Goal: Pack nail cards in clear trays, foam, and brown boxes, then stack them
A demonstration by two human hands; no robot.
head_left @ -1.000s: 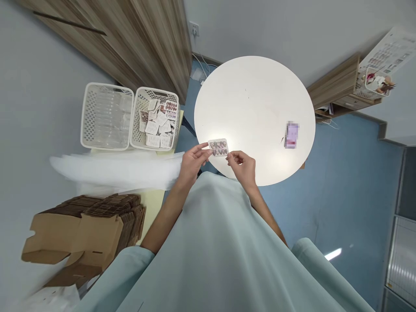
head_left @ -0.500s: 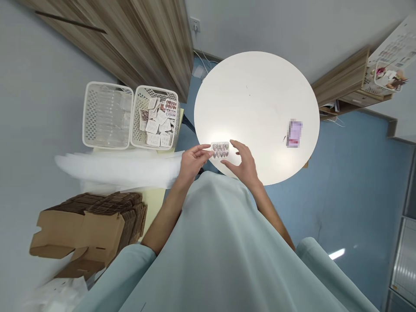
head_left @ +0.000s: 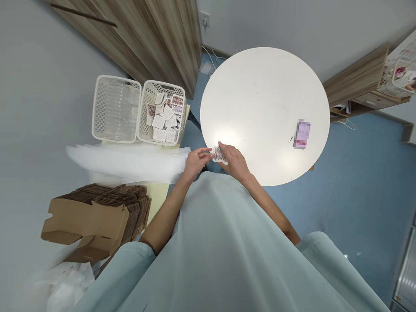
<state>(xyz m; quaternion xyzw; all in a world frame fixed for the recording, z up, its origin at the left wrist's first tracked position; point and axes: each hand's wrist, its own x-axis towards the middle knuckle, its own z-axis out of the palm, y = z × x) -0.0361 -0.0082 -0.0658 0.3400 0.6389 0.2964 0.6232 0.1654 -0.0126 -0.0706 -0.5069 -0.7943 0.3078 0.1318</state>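
A small white card of press-on nails, with rows of patterned nails, is held over the near edge of the round white table. My left hand pinches the card's left edge between thumb and fingers. From the right, my right hand has closed over the card's other side, its fingers along the top and its thumb below. That hand hides the card's right part.
To the left stand a white basket of similar nail cards and another basket of clear plastic pieces. White sheeting and stacked cardboard boxes lie nearer. A pixelated purple item rests on the table's right side.
My right hand has moved left from beside the card and closed on its right side. My left hand keeps its pinch. The whole view has shifted slightly.
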